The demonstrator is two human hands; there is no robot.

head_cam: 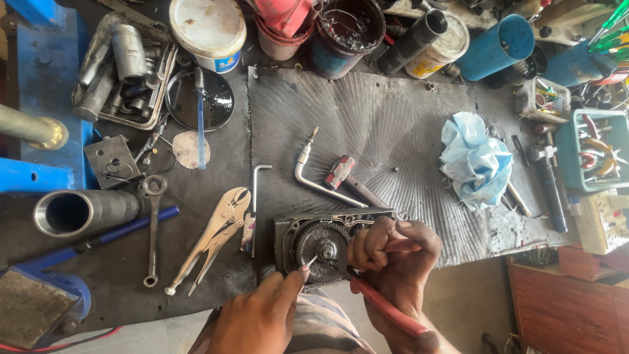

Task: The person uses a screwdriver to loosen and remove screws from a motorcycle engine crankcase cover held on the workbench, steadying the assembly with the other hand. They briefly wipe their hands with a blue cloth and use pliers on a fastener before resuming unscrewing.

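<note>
Both hands work at the near edge of the bench. Left hand (259, 314), fingers drawn together, pinches a thin metal pin (310, 261) between thumb and forefinger, its tip at the toothed face of the gear. Right hand (393, 252), fingers curled closed, grips red-handled pliers (383, 307) whose handles run toward the near right; the jaws are hidden behind the fingers.

Workbench (196, 196), dark and oil-stained, spans the scene. Ribbed black mat (393, 118) covers its centre and right. Steel tube (85, 211) lies at the left, open end facing left. Blue cloth (475, 160), crumpled, rests on the right of the mat. Metal tray (124, 72) of sockets sits far left. White tub (208, 29) stands far, just right of the tray.

Gear housing (327, 242), a dark casing with a round black gear (321, 250) exposed, sits on the mat's near edge between the two hands. Locking pliers (213, 237) lie just left of it. Combination wrench (152, 229) lies further left. Small hammer (350, 180) and bent socket handle (314, 177) lie just beyond the housing. Hex key (255, 200) lies between locking pliers and housing.
</note>
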